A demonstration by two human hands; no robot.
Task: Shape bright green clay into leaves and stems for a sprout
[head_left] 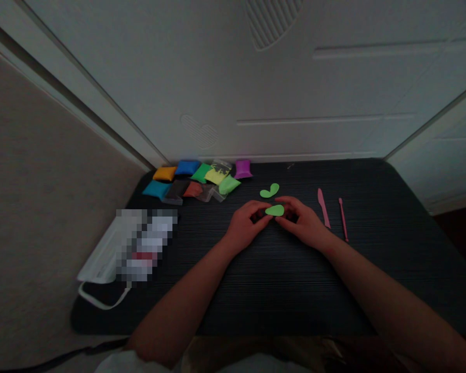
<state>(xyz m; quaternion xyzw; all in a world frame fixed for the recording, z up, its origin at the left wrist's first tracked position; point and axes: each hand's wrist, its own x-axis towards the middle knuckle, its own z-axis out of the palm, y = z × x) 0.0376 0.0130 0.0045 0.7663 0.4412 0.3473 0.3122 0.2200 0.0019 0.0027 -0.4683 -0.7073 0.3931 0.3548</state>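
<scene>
- The light-green, flat, teardrop-shaped piece of soft, clay-like material (275, 210) is between the fingertips of both hands, over the middle of the table, its narrow end toward the left hand.
- The left hand (247, 224) pinches that narrow end between thumb and fingers.
- The right hand (305, 223) curves around the rounded end, thumb and forefinger a narrow gap apart; whether it grips the piece or only steadies it, I cannot tell.
- Just beyond the fingertips lies a light-green, V-shaped piece made of two rounded lobes (270, 191).
- To the right of the right hand are a pink, knife-shaped tool (323, 208) and, near it, a thin pink stick tool (344, 219), both lying lengthwise and apart.
- At the far left, small pillow-shaped packets cluster in two rough rows: orange (165, 173), blue (187, 168), yellow (216, 175), purple (243, 169), teal (156, 189) and light green (229, 185) among them.
- A white pleated face mask with an ear loop (105, 256) lies at the near left, beside a pixelated patch.
- Everything rests on a black, finely ridged table (279, 290) against a white panel with moulded relief (202, 77).
</scene>
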